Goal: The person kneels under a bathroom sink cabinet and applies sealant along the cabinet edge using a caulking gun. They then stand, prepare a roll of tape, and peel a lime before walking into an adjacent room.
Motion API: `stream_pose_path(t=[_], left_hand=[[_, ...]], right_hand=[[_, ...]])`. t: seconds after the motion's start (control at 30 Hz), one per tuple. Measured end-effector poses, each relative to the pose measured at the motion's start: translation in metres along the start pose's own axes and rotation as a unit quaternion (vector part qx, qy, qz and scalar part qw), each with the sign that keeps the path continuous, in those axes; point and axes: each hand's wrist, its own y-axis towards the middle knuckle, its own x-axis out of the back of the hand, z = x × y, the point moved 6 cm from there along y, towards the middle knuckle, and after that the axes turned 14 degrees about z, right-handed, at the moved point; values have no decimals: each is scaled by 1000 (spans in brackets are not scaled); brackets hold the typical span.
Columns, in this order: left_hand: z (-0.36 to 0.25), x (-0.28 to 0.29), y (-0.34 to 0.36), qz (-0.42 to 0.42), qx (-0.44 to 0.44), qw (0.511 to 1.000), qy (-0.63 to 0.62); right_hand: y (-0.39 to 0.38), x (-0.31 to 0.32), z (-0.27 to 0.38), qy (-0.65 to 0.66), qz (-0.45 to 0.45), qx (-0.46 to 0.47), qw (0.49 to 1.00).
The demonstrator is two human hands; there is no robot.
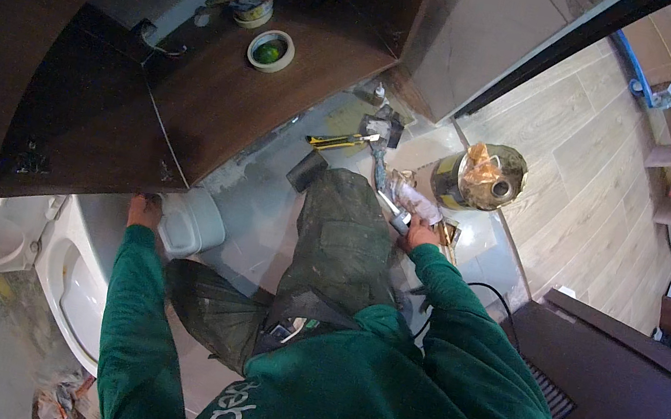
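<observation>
Green sweater (377, 385) fills lower frame, grey-handled tool (398, 217) sitting right of centre, right grip (421, 234) closed round its handle, presumably for control, left grip (144, 211) at lower edge of dark cabinet (192, 114), perhaps bracing, closure unclear, yellow-black knife (338, 141) nearby, likely for reach.
</observation>
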Motion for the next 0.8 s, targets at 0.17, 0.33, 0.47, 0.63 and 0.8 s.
stream_pose_path(t=[0.17,0.33,0.47,0.63,0.8], left_hand=[[-6,-9,-11,-63,-198,953,220],[17,-5,-10,-140,-64,986,-70],[13,-6,-16,-66,81,994,-34],[-52,17,-80,-250,-109,927,259],[-130,2,-120,-171,-117,978,12]], right_hand=[[-48,47,-3,56,9,64,996],[-81,95,9,70,-19,99,992],[-97,131,24,102,-36,130,986],[-123,178,38,128,-52,177,975],[-140,215,42,238,-89,224,941]])
